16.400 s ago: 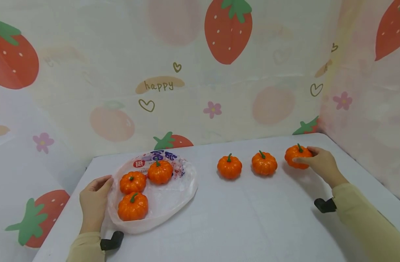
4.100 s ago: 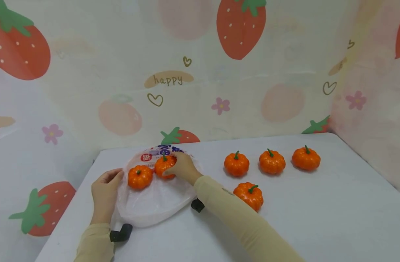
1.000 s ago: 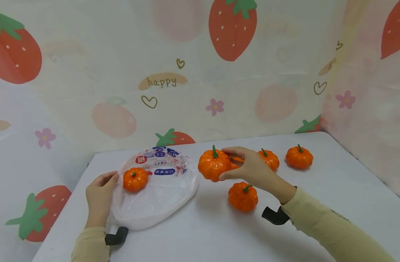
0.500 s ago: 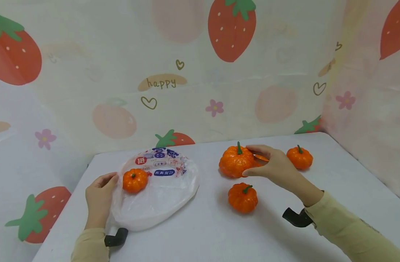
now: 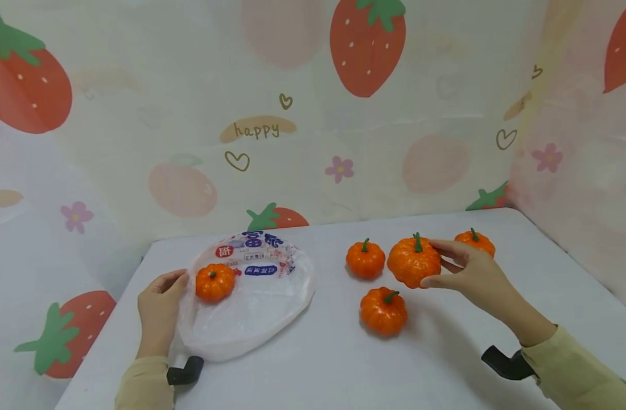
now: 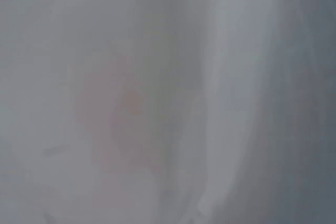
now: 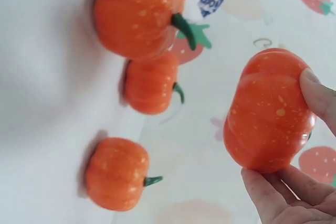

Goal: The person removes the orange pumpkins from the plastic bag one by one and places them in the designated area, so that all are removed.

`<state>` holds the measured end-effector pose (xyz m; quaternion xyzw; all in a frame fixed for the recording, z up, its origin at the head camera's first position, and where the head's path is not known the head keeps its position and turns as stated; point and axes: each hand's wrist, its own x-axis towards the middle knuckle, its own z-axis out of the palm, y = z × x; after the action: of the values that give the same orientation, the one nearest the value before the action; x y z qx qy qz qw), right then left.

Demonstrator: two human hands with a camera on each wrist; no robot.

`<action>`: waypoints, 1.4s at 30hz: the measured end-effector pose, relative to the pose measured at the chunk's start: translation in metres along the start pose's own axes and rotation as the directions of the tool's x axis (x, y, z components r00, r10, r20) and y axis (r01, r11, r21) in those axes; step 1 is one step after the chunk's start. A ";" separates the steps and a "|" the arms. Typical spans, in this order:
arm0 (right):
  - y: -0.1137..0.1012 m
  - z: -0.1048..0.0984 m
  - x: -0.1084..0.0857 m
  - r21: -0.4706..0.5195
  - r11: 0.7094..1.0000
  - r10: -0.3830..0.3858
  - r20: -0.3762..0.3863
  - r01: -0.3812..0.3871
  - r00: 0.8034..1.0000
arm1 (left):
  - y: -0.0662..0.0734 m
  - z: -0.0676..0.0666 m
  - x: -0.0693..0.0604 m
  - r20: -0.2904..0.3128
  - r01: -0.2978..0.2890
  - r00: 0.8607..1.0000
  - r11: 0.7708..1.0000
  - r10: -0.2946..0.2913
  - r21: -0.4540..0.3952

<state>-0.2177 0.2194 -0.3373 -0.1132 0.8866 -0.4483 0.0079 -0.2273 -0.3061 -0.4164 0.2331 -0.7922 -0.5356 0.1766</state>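
My left hand (image 5: 158, 310) pinches the left rim of a clear plastic bag (image 5: 251, 324) lying with its mouth spread wide. One small orange pumpkin (image 5: 215, 282) sits inside it, at the left. Above the table's right half, my right hand (image 5: 479, 282) grips another pumpkin (image 5: 414, 263) between thumb and fingers; the right wrist view shows this pumpkin (image 7: 270, 111) from its side. On the table near it are a back pumpkin (image 5: 365, 260), a front one (image 5: 383, 311) and a far-right one (image 5: 475, 242), partly covered by my hand. The left wrist view is a whitish blur.
The right wrist view shows a further pumpkin (image 7: 118, 174) on the table, apparently hidden behind the held one in the head view. A white cloth covers the table (image 5: 313, 370). A strawberry-printed curtain (image 5: 318, 114) rises behind its back edge.
Two pumpkins have left the bag since the oldest frame. One now stands at the front; my right hand lifted the other out and carried it rightward. My left hand stayed at the rim.
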 end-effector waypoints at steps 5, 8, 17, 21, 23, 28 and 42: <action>0.015 -0.007 -0.009 -0.054 0.997 0.054 -0.033 -0.056 0.998 | 0.001 0.000 -0.001 -0.002 -0.005 1.000 1.000 0.005 0.004; 0.024 -0.010 -0.013 -0.049 0.996 0.066 -0.039 -0.068 0.997 | 0.001 0.000 -0.001 -0.003 -0.005 1.000 1.000 0.005 0.004; 0.051 -0.009 -0.022 -0.004 0.984 0.176 0.003 -0.176 0.984 | 0.001 -0.001 -0.001 -0.007 -0.006 1.000 1.000 0.006 -0.005; 0.061 -0.004 -0.023 0.009 0.977 0.213 0.008 -0.213 0.977 | 0.001 -0.001 -0.001 -0.003 0.000 1.000 1.000 0.000 -0.003; 0.064 -0.003 -0.023 0.014 0.977 0.214 0.006 -0.214 0.977 | 0.001 -0.001 -0.002 -0.001 0.003 1.000 1.000 -0.003 -0.004; 0.073 0.002 -0.023 0.001 0.968 0.253 0.029 -0.253 0.967 | 0.001 0.000 -0.002 0.006 -0.005 1.000 1.000 0.005 0.003; 0.081 0.008 -0.018 -0.053 0.943 0.332 0.048 -0.329 0.942 | 0.002 0.000 -0.001 -0.019 -0.011 1.000 1.000 0.011 0.008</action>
<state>-0.2146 0.2627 -0.4083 0.0244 0.9021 -0.4177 0.1055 -0.2271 -0.3049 -0.4148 0.2346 -0.7939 -0.5293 0.1861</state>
